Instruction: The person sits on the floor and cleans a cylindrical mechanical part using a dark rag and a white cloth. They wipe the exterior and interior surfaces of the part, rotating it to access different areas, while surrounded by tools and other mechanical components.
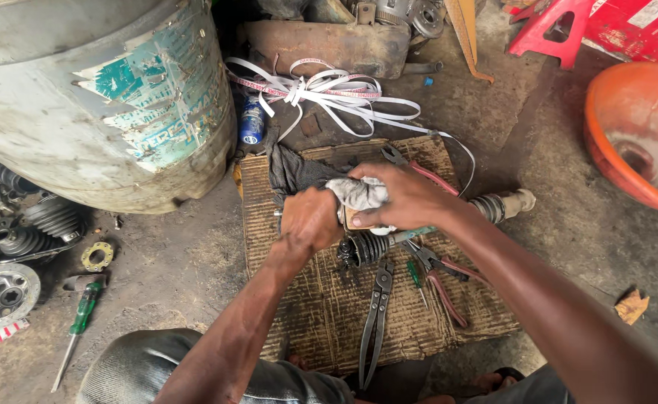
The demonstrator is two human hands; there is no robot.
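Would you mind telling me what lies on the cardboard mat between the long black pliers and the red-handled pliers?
In the head view, a small green-handled screwdriver lies between the long black pliers and the red-handled pliers, on the cardboard mat.

Axle shaft [505,206]: middle hidden under the right hand [407,196] and rag [359,193]. Left hand [310,218]: grip concealed whatever it held. Drum [97,90], far left: top cut off. Orange basin [636,135], right: cut by the edge. Small screwdriver [417,278]: tip too small to tell.
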